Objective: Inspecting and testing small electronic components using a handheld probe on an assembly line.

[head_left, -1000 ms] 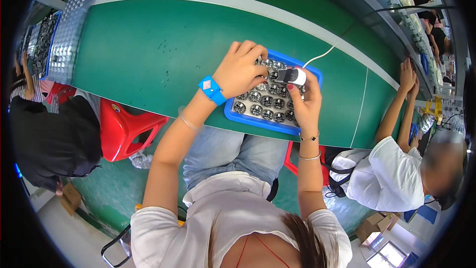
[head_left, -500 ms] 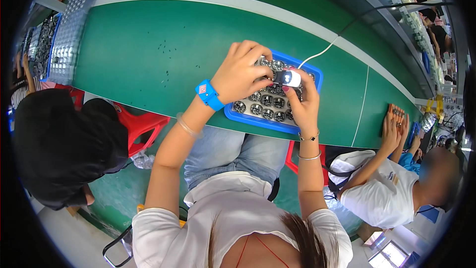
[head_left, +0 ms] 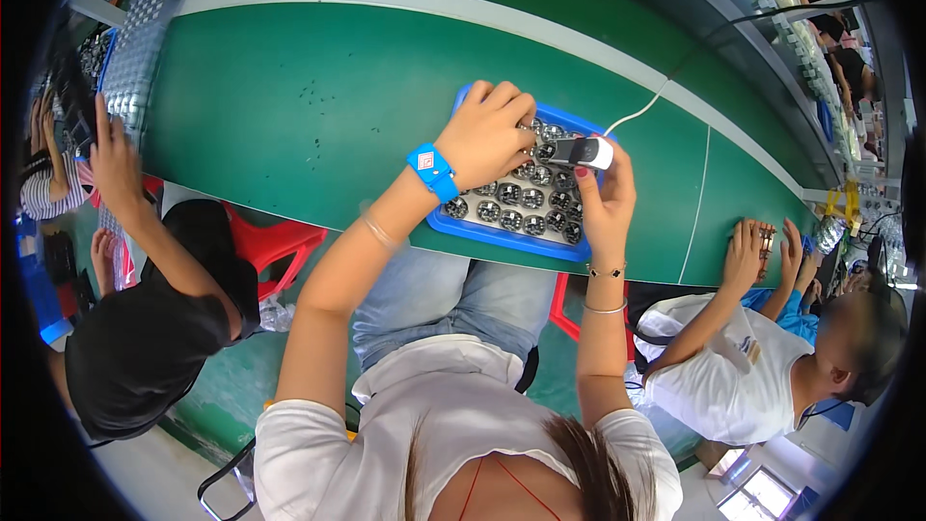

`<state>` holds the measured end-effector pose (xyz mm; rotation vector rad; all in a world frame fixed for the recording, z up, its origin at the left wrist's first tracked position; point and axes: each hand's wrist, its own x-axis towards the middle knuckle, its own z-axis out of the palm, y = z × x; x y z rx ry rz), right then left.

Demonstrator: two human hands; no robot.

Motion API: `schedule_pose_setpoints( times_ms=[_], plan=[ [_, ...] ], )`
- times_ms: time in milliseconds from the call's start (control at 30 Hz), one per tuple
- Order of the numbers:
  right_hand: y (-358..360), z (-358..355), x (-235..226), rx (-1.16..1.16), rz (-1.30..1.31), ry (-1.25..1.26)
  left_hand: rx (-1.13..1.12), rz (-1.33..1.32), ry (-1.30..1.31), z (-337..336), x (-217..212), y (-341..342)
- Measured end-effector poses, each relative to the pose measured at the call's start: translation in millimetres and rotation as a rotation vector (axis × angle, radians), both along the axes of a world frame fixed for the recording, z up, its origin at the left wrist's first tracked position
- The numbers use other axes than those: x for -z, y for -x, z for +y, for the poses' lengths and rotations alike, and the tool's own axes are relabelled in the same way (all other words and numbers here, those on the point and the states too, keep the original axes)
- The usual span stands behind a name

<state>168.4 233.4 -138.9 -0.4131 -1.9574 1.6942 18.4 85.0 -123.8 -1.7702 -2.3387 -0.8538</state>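
A blue tray (head_left: 502, 234) filled with several small round dark parts (head_left: 529, 200) lies on the green table (head_left: 318, 106) in front of me. My left hand (head_left: 487, 133), with a blue wristband, rests curled over the tray's far left corner, fingers down among the parts. My right hand (head_left: 603, 201) holds a small white and black corded device (head_left: 585, 151) over the tray's right side. Its white cable (head_left: 644, 104) runs away across the table.
A person in black (head_left: 145, 328) sits at my left, one hand raised to silver trays (head_left: 135, 58). A person in white (head_left: 743, 367) works at my right with both hands on the table. A red stool (head_left: 275, 241) stands below the table edge.
The person on my left has leaned in and raised a hand to the silver trays. The person at my right lowered both hands onto the table. My own hands stayed over the tray.
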Motion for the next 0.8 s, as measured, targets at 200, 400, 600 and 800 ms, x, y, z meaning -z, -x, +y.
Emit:
schedule_pose_setpoints(
  times_ms=[200, 400, 600, 800],
  plan=[
    [-0.9, -1.8, -4.2, -0.101, -0.136, -0.269, 0.023, -0.076, -0.100, -0.3, -9.6, -5.7],
    [-0.5, -1.9, -1.7, -0.096, -0.095, -0.228, 0.011, -0.072, -0.132, -2.1, -13.1, -7.7],
    [-6.2, 5.1, -5.9, 0.093, 0.106, 0.054, 0.005, 0.050, -0.003, -0.2, -5.8, -5.6],
    [-15.2, 20.0, -2.6, 0.052, 0.065, 0.023, -0.008, 0.037, -0.003, 17.3, -5.4, -15.8]
  ],
)
